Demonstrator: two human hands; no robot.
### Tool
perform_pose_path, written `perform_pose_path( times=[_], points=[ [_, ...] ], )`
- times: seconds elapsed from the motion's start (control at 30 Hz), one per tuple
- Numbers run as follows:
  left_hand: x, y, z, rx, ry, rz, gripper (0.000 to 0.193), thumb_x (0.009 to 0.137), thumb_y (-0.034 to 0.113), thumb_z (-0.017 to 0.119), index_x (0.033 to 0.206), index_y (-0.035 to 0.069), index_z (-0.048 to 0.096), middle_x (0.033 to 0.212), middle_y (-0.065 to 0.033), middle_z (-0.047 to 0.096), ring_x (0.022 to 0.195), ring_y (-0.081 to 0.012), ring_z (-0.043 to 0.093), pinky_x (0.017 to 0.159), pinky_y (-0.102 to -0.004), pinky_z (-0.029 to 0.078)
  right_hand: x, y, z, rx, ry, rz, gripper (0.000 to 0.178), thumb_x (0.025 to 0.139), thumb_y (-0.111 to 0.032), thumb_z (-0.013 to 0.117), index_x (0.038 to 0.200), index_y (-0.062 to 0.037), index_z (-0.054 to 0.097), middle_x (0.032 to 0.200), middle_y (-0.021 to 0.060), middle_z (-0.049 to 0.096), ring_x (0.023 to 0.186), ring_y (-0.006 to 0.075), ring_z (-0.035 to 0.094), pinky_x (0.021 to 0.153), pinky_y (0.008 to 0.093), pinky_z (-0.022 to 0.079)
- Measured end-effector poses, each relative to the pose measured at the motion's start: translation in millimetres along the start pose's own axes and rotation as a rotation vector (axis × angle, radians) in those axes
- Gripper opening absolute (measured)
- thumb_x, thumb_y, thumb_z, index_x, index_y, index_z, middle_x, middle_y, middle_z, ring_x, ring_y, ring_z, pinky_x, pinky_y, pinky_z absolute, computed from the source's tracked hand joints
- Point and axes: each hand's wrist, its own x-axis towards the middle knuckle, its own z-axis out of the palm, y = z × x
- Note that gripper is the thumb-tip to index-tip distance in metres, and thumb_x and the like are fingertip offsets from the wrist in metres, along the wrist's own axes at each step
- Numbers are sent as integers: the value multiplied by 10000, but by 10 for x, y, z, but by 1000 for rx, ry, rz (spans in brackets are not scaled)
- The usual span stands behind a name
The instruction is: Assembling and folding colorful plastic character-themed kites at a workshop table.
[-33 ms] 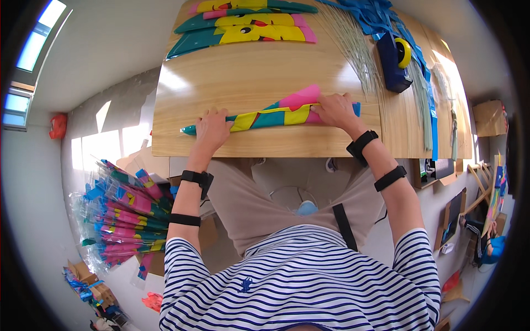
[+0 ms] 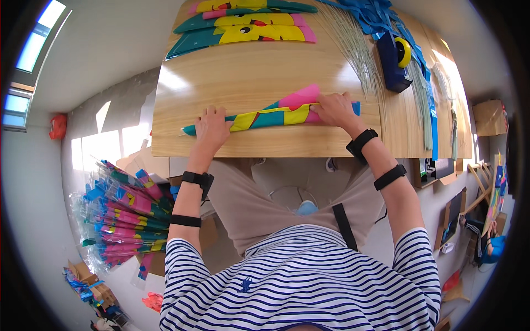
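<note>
A folded kite (image 2: 270, 117) of thin teal, yellow and pink cloth lies lengthwise near the front edge of the wooden table (image 2: 248, 71). My left hand (image 2: 212, 127) is closed over it near its pointed teal end, which sticks out on the left. At the other end my right hand (image 2: 335, 109) grips the cloth, its fingers bent over the roll. A blue bit shows just beyond that hand. Between my hands a pink flap stands out on the far side. The fingertips beneath the cloth are hidden.
Several similar folded kites (image 2: 259, 33) lie at the table's far left. Thin pale rods (image 2: 353, 49), blue strips (image 2: 375, 14) and a dark blue tape dispenser (image 2: 393, 63) occupy the right side. Wrapped kites (image 2: 130, 215) are heaped left of my legs.
</note>
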Motion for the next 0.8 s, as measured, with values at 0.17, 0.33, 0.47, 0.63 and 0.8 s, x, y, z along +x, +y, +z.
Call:
perform_pose_path(
  times=[0.17,0.33,0.47,0.63,0.8],
  points=[
    [-221,464,295,-65,245,270,484,898,231,753,1333,72,613,1450,-136,571,1383,-358,496,1145,-596,346,42,-21,-40,-30,-36,5,416,1013,-464,572,1096,-84,718,988,204,761,1005,421,722,963,631,422],
    [-598,1161,594,-189,177,375,743,875,363,794,1511,96,519,1649,-98,385,1565,-318,279,1207,-723,166,-220,-71,-10,15,-64,26,416,1007,-450,583,1025,-64,736,982,212,761,967,419,726,970,641,419],
    [-626,1198,691,-198,178,324,800,887,427,774,1561,111,480,1682,-67,352,1578,-313,257,1217,-723,130,-403,-112,27,50,-28,107,397,988,-427,618,1069,-52,722,998,205,754,974,402,713,992,641,417],
    [-593,1207,620,-173,117,301,768,907,445,752,1554,125,488,1685,-47,350,1572,-306,274,1176,-785,123,-648,-415,109,-157,313,69,556,957,-427,682,1357,-49,604,1354,215,620,1315,345,550,1140,630,336],
    [-565,1129,664,-96,150,318,718,955,443,693,1568,144,469,1678,-19,367,1564,-277,298,1153,-820,108,-886,-707,576,12,420,-260,816,941,-460,684,1590,-55,400,1652,164,380,1544,337,332,1262,586,207]
  ],
)
